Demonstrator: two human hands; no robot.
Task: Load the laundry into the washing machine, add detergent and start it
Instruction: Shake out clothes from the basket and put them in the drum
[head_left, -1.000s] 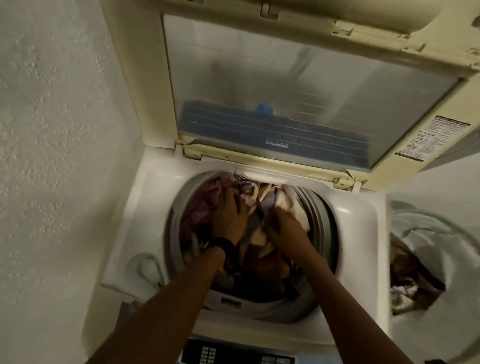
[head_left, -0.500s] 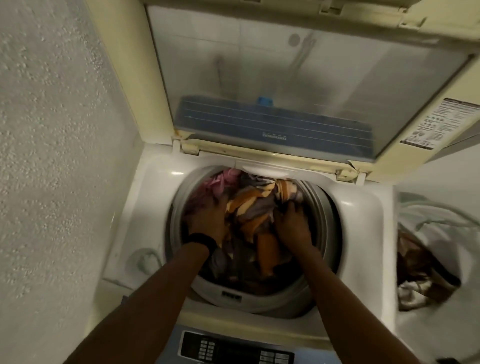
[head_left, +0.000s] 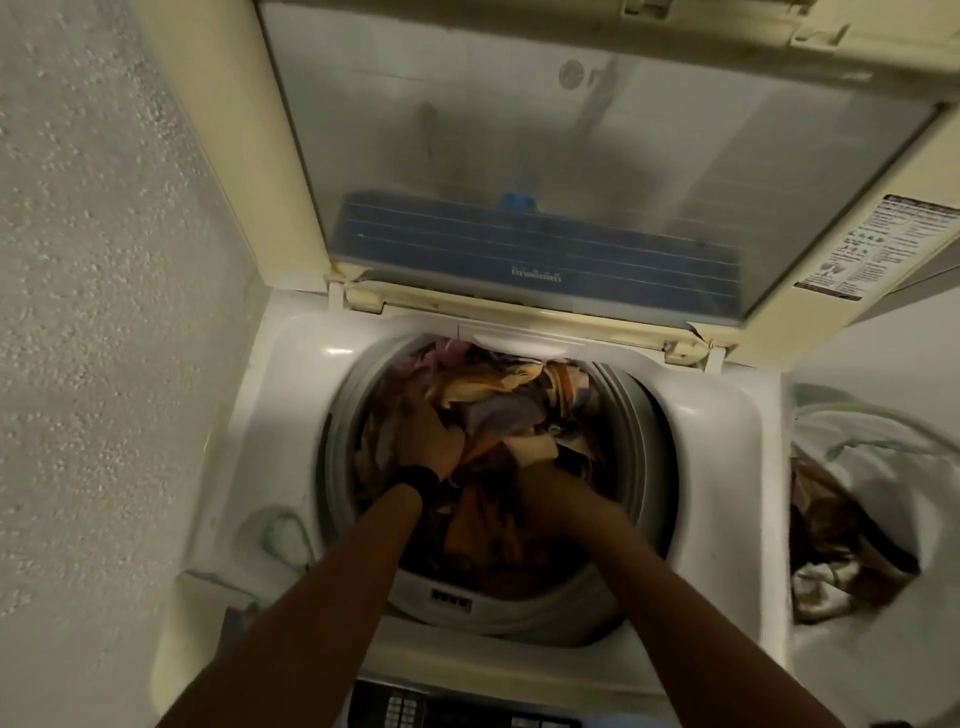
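Pressing palm down on the laundry, the left hand lies in the left half of the drum. Its fingers run forward into the cloth and are blurred; whether they grip or lie flat cannot be told. A black band circles that wrist. The right hand sits nearer the camera, sunk among the folds at the middle of the pile. It is blurred and its fingers are hidden, so its grip cannot be told either.

The laundry is a mixed heap of orange, tan, lilac and pink pieces, all inside the drum and reaching close to its grey ring. The washer is a white top-loader. Its lid stands open at the far side, with a label on the right frame. A panel shows at the near edge, between the forearms.

Just right of the washer, a white bag holds brown and white clothes. A rough wall runs along the left.
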